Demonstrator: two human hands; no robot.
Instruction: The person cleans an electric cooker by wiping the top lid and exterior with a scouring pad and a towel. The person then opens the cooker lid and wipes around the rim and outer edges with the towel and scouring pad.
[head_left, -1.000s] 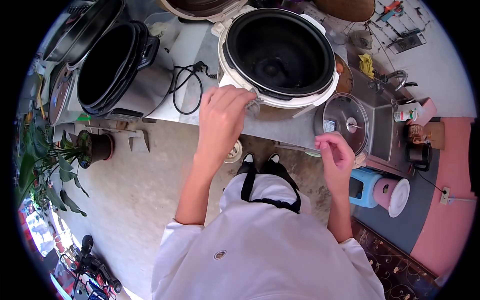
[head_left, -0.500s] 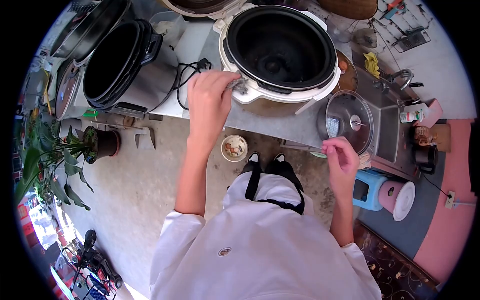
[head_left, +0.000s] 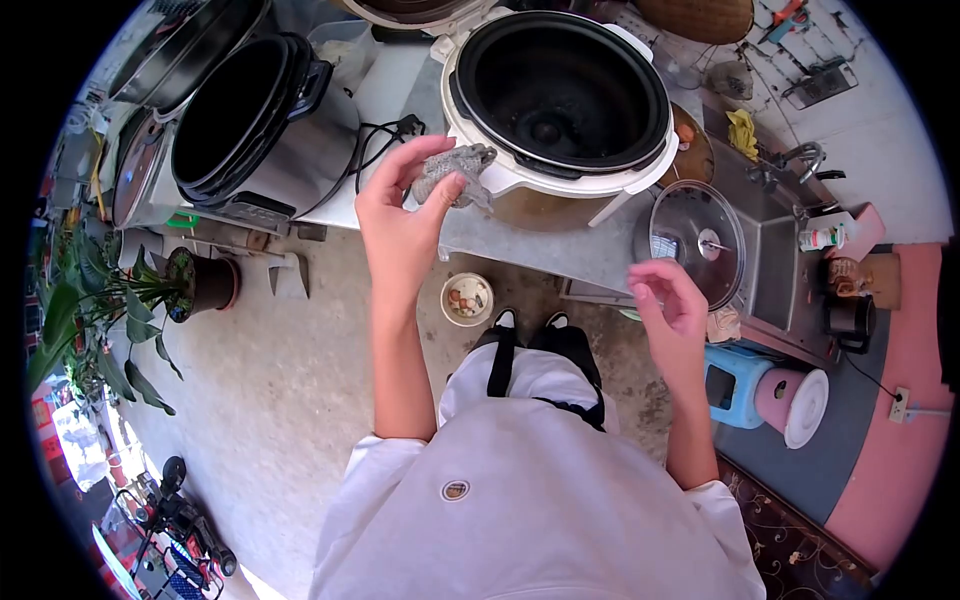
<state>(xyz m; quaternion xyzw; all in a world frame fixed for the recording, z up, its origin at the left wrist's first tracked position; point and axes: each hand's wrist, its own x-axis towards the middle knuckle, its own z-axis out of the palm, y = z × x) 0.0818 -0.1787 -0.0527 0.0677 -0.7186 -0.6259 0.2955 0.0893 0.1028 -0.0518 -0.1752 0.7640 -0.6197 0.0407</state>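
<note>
My left hand (head_left: pixel 405 205) grips a crumpled grey cleaning rag (head_left: pixel 452 172) between thumb and fingers, just off the left front edge of a white electric pressure cooker (head_left: pixel 515 180). The cooker stands without a lid, and its dark inner pot (head_left: pixel 560 95) shows no food that I can make out. My right hand (head_left: pixel 675 315) hangs in the air with curled fingers apart and nothing in them, near a round glass lid (head_left: pixel 698 240) at the counter's right front.
A second, silver cooker (head_left: pixel 300 155) stands at left beside a black power cord (head_left: pixel 375 145). The sink (head_left: pixel 785 260) is at right. On the floor are a bowl of scraps (head_left: pixel 467 300), a potted plant (head_left: pixel 205 285) and a blue stool (head_left: pixel 735 385).
My left hand has turned over, so its thumb and more of the rag show, and has drawn slightly back from the cooker's rim. My right hand has shifted a little left and opened.
</note>
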